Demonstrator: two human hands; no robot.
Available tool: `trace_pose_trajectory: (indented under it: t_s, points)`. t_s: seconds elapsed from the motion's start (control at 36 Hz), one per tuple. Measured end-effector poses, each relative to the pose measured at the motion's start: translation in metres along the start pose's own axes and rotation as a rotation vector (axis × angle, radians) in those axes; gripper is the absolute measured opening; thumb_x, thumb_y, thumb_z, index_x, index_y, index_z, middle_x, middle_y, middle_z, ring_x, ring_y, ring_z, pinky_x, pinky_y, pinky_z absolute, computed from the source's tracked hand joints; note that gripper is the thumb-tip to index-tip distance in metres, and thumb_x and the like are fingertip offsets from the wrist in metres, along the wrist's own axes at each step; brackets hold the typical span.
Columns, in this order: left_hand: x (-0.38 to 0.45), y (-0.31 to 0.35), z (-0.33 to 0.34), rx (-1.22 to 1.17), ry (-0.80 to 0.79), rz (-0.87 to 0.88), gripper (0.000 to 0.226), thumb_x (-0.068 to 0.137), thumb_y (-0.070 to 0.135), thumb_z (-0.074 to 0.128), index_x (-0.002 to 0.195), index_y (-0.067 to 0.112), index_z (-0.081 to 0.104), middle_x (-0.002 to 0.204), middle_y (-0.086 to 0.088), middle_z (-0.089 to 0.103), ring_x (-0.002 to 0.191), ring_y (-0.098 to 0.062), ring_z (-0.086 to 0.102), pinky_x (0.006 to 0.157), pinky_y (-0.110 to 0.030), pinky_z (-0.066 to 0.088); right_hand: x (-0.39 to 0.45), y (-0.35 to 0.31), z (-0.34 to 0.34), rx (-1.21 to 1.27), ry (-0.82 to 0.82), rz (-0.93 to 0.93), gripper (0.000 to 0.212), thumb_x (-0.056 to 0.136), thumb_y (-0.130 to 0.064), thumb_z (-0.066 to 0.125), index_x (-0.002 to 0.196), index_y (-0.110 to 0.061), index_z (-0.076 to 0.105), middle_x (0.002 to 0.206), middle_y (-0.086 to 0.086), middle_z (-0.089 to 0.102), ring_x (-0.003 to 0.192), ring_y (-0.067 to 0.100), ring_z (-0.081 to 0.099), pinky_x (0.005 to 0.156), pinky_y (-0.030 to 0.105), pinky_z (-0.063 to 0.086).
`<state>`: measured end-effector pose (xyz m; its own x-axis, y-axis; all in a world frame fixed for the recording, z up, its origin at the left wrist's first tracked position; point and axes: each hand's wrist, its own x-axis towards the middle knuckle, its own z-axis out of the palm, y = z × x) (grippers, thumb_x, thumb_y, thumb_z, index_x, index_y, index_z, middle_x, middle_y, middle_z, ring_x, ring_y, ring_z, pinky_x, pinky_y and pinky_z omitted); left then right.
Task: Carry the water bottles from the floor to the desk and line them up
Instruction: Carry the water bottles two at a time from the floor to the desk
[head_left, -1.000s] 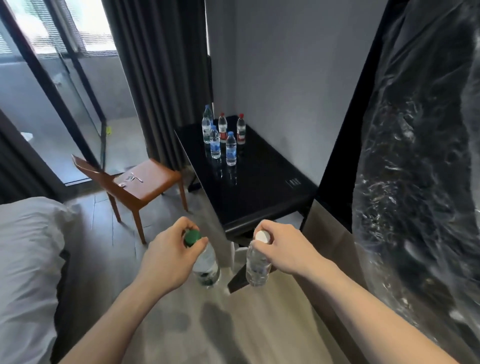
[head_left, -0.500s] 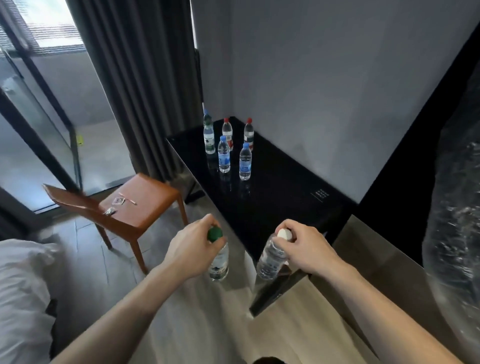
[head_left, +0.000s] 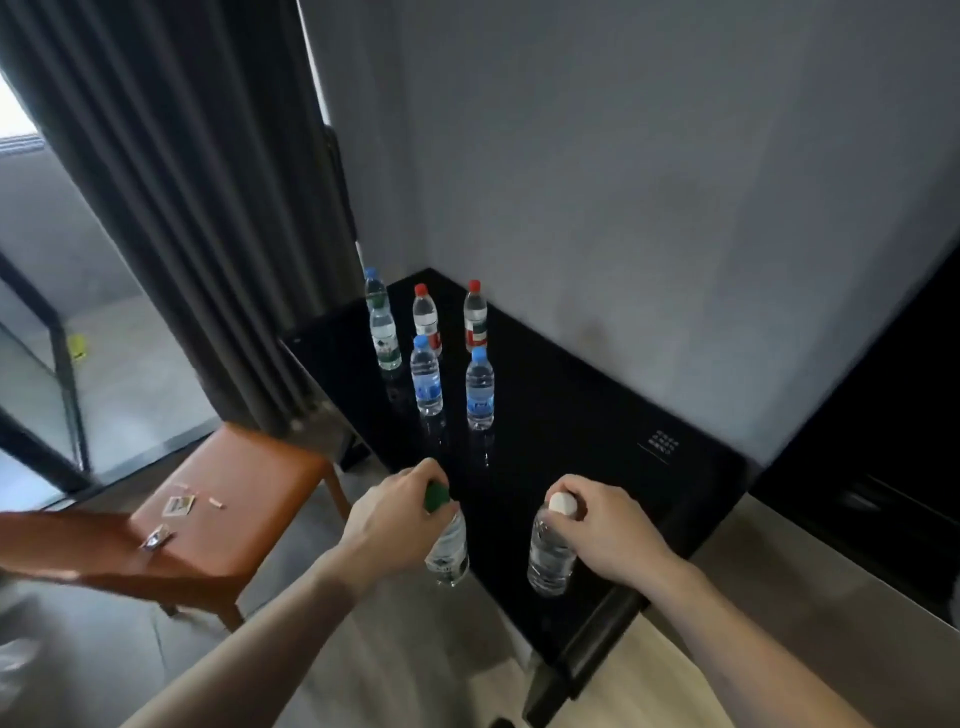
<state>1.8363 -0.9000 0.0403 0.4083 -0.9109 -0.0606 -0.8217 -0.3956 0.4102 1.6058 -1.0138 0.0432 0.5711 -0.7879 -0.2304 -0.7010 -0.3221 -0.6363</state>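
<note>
My left hand (head_left: 387, 522) grips a green-capped water bottle (head_left: 448, 551) by its neck, hanging at the desk's near left edge. My right hand (head_left: 605, 530) holds a white-capped bottle (head_left: 548, 558) by the top, above the near part of the black desk (head_left: 571, 431). Several bottles stand at the far end of the desk: two with red caps (head_left: 426, 317) (head_left: 475, 317) at the back, two with blue caps (head_left: 427, 376) (head_left: 480, 389) in front of them, and two more (head_left: 384, 338) at the left, one behind the other.
An orange wooden chair (head_left: 208, 525) with small items on its seat stands left of the desk. Dark curtains (head_left: 182, 208) hang behind it beside a glass door. A grey wall (head_left: 623, 182) runs along the desk's right side; a dark cabinet (head_left: 883, 467) stands at right.
The view has closed in on the desk. Both hands have carried their bottles forward and up, from over the floor to the desk's near edge.
</note>
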Motion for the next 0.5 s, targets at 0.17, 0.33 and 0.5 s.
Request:
trace_pose_trajectory:
  t_s: [0.17,0.33,0.5]
  points:
    - [0.077,-0.016,-0.002,0.035,-0.047,0.024,0.028,0.093,0.051,0.053,0.118,0.037,0.053,0.103,0.016,0.058,0.086,-0.011,0.056,0.067,-0.028,0.042,0.075,0.001,0.002,0.023,0.001,0.04,0.01,0.093,-0.05,0.064,0.093,-0.04,0.061,0.089,-0.014,0.069,0.081,0.005,0.067,0.075,0.035,0.061]
    - [0.143,-0.032,-0.006,0.06,-0.108,0.038,0.017,0.094,0.049,0.051,0.105,0.036,0.052,0.101,0.014,0.057,0.084,-0.012,0.056,0.064,-0.028,0.04,0.132,-0.005,0.009,0.037,0.012,0.092,0.009,0.094,-0.046,0.064,0.09,-0.039,0.06,0.089,-0.013,0.069,0.08,0.007,0.068,0.074,0.034,0.061]
    - [0.208,-0.054,-0.002,0.117,-0.198,0.108,0.021,0.094,0.05,0.052,0.107,0.034,0.051,0.101,0.014,0.056,0.085,-0.014,0.057,0.067,-0.029,0.042,0.183,-0.015,0.019,0.078,0.018,0.183,0.007,0.097,-0.042,0.061,0.091,-0.038,0.061,0.089,-0.011,0.069,0.08,0.008,0.067,0.075,0.034,0.06]
